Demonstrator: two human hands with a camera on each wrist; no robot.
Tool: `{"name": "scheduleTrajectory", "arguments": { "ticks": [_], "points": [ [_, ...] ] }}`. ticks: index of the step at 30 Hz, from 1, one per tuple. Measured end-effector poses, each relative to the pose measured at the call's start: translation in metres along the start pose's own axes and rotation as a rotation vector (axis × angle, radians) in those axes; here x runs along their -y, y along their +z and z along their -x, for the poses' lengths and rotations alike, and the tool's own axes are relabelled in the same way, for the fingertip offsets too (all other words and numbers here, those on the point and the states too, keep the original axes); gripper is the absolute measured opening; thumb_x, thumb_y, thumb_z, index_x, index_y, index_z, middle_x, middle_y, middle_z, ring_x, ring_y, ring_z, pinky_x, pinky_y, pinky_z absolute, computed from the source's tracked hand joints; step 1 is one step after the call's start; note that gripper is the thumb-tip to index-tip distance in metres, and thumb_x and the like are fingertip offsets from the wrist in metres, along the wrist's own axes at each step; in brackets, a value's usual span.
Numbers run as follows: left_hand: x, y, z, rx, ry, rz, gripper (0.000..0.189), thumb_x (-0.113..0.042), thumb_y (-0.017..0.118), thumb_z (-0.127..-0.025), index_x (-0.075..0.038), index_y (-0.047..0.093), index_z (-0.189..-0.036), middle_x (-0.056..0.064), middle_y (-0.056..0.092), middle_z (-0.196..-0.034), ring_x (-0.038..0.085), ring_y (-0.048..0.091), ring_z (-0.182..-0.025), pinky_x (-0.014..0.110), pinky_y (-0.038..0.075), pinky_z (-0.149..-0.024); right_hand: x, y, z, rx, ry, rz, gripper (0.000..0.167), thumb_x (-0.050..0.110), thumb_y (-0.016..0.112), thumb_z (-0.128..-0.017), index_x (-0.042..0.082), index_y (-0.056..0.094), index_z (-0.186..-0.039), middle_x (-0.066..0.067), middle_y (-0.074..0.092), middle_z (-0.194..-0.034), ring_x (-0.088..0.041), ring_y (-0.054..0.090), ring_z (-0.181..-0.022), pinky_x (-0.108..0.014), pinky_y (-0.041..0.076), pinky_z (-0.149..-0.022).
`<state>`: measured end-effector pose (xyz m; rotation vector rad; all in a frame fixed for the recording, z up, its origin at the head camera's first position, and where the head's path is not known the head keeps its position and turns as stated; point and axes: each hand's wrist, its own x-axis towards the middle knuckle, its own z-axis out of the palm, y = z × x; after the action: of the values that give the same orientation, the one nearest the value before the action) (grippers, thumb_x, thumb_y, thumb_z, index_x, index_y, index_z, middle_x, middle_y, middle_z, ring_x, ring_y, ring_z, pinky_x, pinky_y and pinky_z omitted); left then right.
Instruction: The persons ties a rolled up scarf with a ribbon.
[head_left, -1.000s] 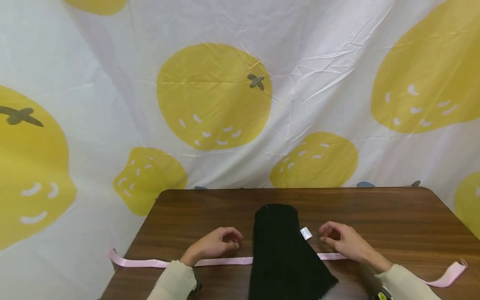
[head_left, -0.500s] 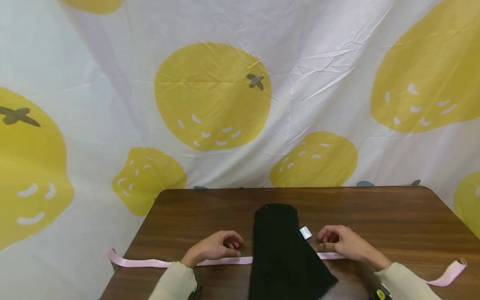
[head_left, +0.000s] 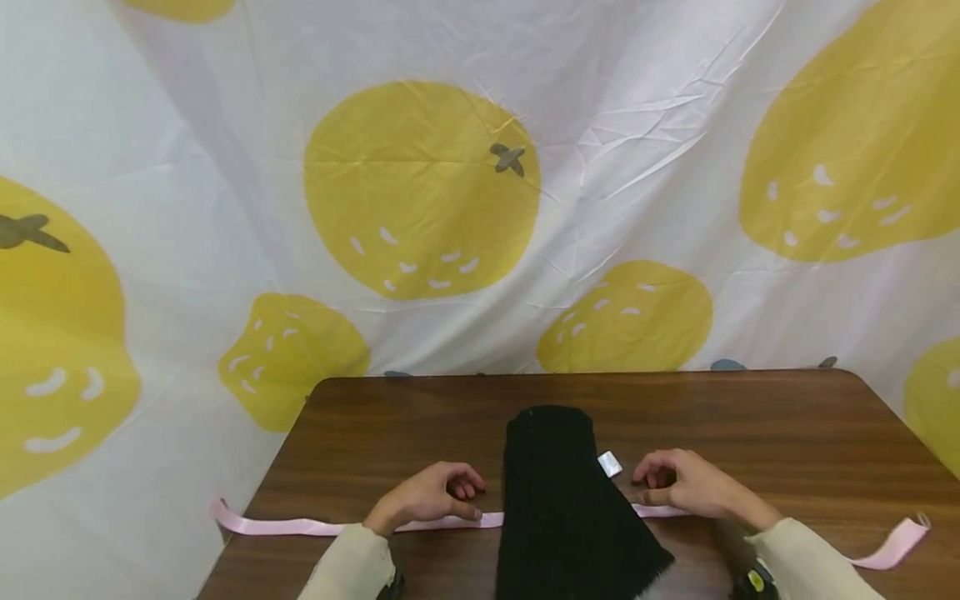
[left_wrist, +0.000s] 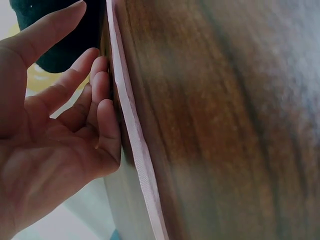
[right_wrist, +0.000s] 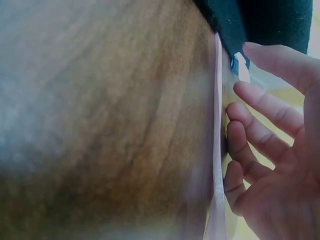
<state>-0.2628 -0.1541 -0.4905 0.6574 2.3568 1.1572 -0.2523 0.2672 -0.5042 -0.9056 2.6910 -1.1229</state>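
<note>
A black fuzzy cloth piece, folded narrow at its far end and flaring towards me, lies in the middle of the table in the head view. A white tag sticks out from its right edge. Beneath the cloth runs a pink ribbon, spread left to right with curled ends. My left hand, left of the cloth, has loosely bent fingers and holds nothing; its wrist view shows the ribbon beside the fingers. Right of the cloth, my right hand is likewise relaxed near the ribbon, its thumb near the tag.
The brown wooden table has rounded far corners. A white hanging sheet with yellow fruit prints covers the space behind and to the left of it. The ribbon's left end reaches the table's left edge.
Both hands have sunk slightly towards the table and the ribbon, the left thumb now overlapping it in the head view. The cloth and ribbon lie as before; the head view has shifted a little.
</note>
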Motion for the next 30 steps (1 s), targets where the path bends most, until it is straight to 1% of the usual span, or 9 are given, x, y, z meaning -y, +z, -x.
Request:
{"name": "scheduleTrajectory", "arguments": {
  "ticks": [4, 7, 12, 16, 20, 25, 30],
  "points": [
    [0.0011, 0.0004, -0.0007, -0.002, 0.003, 0.002, 0.033, -0.014, 0.082, -0.080, -0.005, 0.068, -0.109, 0.003, 0.062, -0.092, 0.015, 0.056, -0.087, 0.022, 0.044, -0.078, 0.0002, -0.0013, 0.0007, 0.012, -0.008, -0.013, 0.016, 0.015, 0.077, -0.081, 0.014, 0.069, -0.095, 0.011, 0.057, -0.077, -0.001, 0.052, -0.071, -0.024, 0.045, -0.063],
    [0.0024, 0.0005, -0.0005, -0.004, -0.002, -0.002, 0.033, -0.014, 0.083, -0.079, -0.006, 0.068, -0.108, 0.001, 0.062, -0.092, 0.014, 0.055, -0.086, 0.022, 0.044, -0.078, -0.0005, -0.0008, 0.0010, 0.017, -0.009, -0.018, 0.017, 0.019, 0.079, -0.082, 0.015, 0.069, -0.095, 0.010, 0.057, -0.078, -0.001, 0.051, -0.072, -0.024, 0.044, -0.063],
    [0.0038, 0.0011, 0.0004, -0.004, 0.000, -0.045, 0.033, -0.014, 0.084, -0.077, -0.010, 0.069, -0.107, -0.001, 0.061, -0.092, 0.012, 0.054, -0.086, 0.023, 0.043, -0.079, -0.0018, 0.0005, 0.0012, 0.046, 0.009, -0.034, 0.023, 0.030, 0.082, -0.080, 0.018, 0.069, -0.094, 0.008, 0.056, -0.078, -0.003, 0.051, -0.073, -0.023, 0.043, -0.063],
    [0.0036, 0.0019, 0.0011, -0.009, 0.020, -0.078, 0.031, -0.015, 0.085, -0.076, -0.011, 0.070, -0.103, -0.001, 0.062, -0.092, 0.011, 0.055, -0.086, 0.024, 0.044, -0.080, -0.0018, -0.0007, 0.0002, 0.087, 0.027, -0.043, 0.027, 0.032, 0.083, -0.079, 0.018, 0.068, -0.094, 0.005, 0.057, -0.080, -0.007, 0.051, -0.076, -0.024, 0.042, -0.065],
    [0.0028, 0.0035, 0.0022, -0.026, 0.044, -0.132, 0.028, -0.016, 0.086, -0.075, -0.011, 0.072, -0.099, -0.003, 0.063, -0.091, 0.009, 0.055, -0.087, 0.026, 0.045, -0.082, -0.0011, -0.0013, -0.0006, 0.116, 0.039, -0.031, 0.031, 0.035, 0.084, -0.077, 0.017, 0.067, -0.095, 0.004, 0.056, -0.082, -0.009, 0.050, -0.078, -0.025, 0.040, -0.068],
    [0.0025, 0.0048, 0.0036, -0.044, 0.040, -0.160, 0.026, -0.015, 0.086, -0.076, -0.013, 0.072, -0.097, -0.004, 0.061, -0.091, 0.009, 0.054, -0.086, 0.026, 0.045, -0.081, -0.0010, -0.0014, -0.0006, 0.142, 0.039, -0.044, 0.032, 0.034, 0.086, -0.075, 0.017, 0.067, -0.095, 0.004, 0.056, -0.083, -0.008, 0.049, -0.080, -0.026, 0.040, -0.069],
    [0.0032, 0.0064, 0.0038, -0.062, 0.045, -0.175, 0.025, -0.013, 0.086, -0.076, -0.013, 0.071, -0.097, -0.005, 0.061, -0.090, 0.008, 0.054, -0.085, 0.025, 0.045, -0.080, -0.0010, -0.0018, 0.0002, 0.148, 0.008, -0.070, 0.030, 0.028, 0.086, -0.074, 0.017, 0.067, -0.094, 0.004, 0.057, -0.083, -0.008, 0.049, -0.080, -0.026, 0.040, -0.069]
  ]
}}
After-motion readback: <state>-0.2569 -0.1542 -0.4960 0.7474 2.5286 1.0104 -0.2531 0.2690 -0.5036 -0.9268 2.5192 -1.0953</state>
